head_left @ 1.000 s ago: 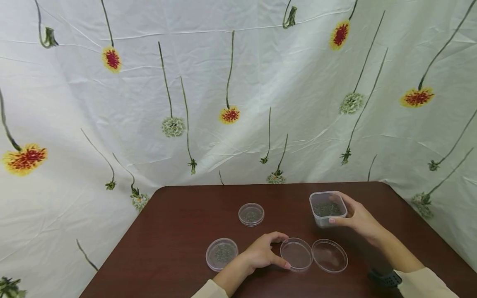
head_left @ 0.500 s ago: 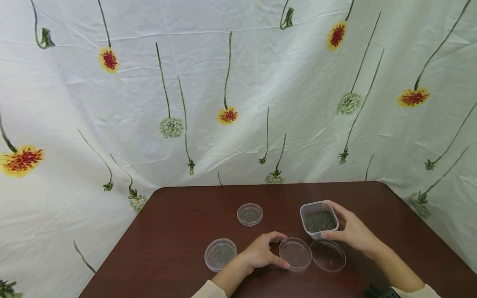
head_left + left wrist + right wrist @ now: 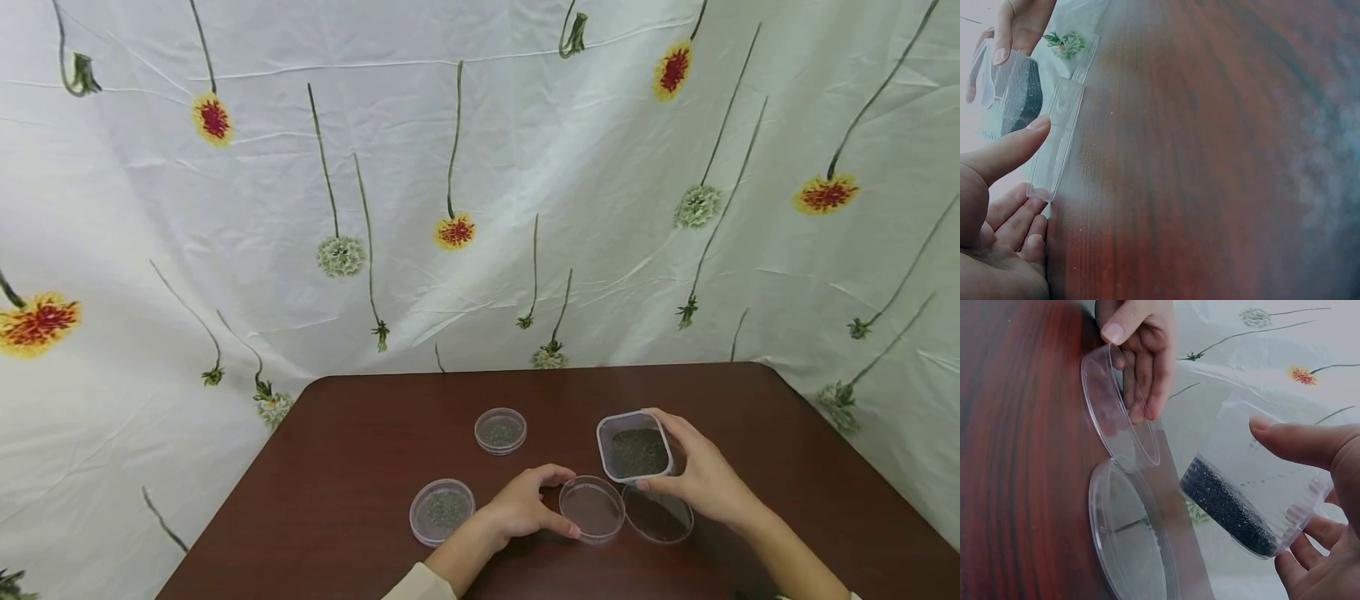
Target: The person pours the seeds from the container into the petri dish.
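Observation:
My right hand (image 3: 705, 471) grips a square clear plastic tub (image 3: 611, 427) part full of dark, fine granular stuff. In the right wrist view the tub (image 3: 1272, 456) is tilted, and the dark grains (image 3: 1225, 500) lie along its lower side. It hangs above the table, over the far edge of the round clear dish part (image 3: 658, 521) on the right. Thumb and fingers of my left hand (image 3: 528, 504) hold a clear petri dish (image 3: 592, 510) by its sides on the table. No grains show in that dish. The two round pieces lie side by side.
Two more petri dishes with a thin scatter of dark grains stand on the brown table (image 3: 360, 467): one dish (image 3: 442, 512) left of my left hand, another dish (image 3: 500, 431) farther back. A white flower-print cloth (image 3: 420, 317) hangs behind the table.
My right hand has brought the tub left and nearer, from the back right to above the dishes, and tilted it somewhat. My left hand stays on the petri dish.

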Available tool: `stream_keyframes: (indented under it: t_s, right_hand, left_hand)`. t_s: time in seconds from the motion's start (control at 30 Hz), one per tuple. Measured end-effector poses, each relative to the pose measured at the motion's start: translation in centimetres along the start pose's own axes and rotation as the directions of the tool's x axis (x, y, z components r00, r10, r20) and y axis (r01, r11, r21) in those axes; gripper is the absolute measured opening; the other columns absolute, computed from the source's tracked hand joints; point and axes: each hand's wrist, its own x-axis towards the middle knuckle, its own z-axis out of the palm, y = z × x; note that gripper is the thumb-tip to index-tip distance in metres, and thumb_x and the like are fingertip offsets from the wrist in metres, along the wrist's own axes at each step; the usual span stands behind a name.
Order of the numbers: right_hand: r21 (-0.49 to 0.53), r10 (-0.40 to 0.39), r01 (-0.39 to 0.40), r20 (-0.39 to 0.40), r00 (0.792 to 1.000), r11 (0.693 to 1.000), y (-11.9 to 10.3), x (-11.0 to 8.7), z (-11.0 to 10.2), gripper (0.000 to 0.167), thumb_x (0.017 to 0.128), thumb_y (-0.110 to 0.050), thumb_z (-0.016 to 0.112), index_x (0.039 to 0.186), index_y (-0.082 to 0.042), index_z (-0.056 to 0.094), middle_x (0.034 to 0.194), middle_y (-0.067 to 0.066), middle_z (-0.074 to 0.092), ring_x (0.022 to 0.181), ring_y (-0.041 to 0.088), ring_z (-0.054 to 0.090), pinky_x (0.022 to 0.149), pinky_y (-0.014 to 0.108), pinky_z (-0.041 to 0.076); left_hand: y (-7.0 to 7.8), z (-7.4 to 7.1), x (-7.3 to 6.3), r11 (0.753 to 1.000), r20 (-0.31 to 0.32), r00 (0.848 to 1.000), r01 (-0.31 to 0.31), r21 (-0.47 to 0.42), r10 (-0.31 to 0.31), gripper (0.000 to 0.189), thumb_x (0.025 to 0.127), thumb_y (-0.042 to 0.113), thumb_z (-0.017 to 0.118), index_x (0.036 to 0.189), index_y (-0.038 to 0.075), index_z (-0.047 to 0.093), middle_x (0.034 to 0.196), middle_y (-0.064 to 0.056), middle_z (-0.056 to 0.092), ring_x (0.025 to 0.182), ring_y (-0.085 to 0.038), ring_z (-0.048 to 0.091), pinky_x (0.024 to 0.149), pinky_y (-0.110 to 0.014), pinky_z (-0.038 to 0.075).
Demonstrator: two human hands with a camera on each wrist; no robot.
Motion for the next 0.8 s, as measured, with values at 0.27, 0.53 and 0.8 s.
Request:
stream_keyframes:
  t_s: [0.27, 0.53, 0.8]
  right_hand:
    - [-0.064, 0.0, 0.001, 0.016, 1.0, 0.998, 0.1, -0.1, 0.5, 0.093, 0.068, -0.017, 0.099, 0.147, -0.01, 0.052, 0.136, 0.014, 0.056, 0.111, 0.03, 0.06, 0.084, 0.039, 0.054]
    - [-0.113, -0.08, 0.082, 0.02, 0.997, 0.99, 0.3, 0.4, 0.9, 0.095, 0.064, -0.012, 0.1, 0.146, -0.008, 0.053, 0.138, 0.014, 0.057, 0.111, 0.031, 0.06, 0.082, 0.041, 0.053]
    - [-0.165, -0.181, 0.181, 0.017, 0.983, 0.969, 0.3, 0.8, 1.2, 0.098, 0.06, -0.004, 0.1, 0.146, -0.005, 0.053, 0.139, 0.011, 0.057, 0.115, 0.028, 0.058, 0.085, 0.041, 0.054]
  left_hand:
    - [-0.1, 0.0, 0.0, 1.0, 0.002, 1.0, -0.004, 0.0, 0.004, 0.064, 0.069, -0.004, 0.093, 0.127, 0.011, 0.069, 0.122, 0.005, 0.067, 0.122, -0.019, 0.056, 0.11, -0.047, 0.038]
    - [-0.2, -0.1, -0.2, 1.0, 0.007, 1.0, 0.001, -0.004, -0.001, 0.064, 0.07, -0.004, 0.093, 0.127, 0.011, 0.068, 0.124, 0.004, 0.067, 0.123, -0.02, 0.055, 0.111, -0.048, 0.038]
    - [-0.1, -0.1, -0.1, 1.0, 0.002, 1.0, -0.001, -0.003, 0.001, 0.064, 0.069, -0.005, 0.093, 0.127, 0.011, 0.069, 0.123, 0.004, 0.067, 0.123, -0.019, 0.056, 0.11, -0.047, 0.038]
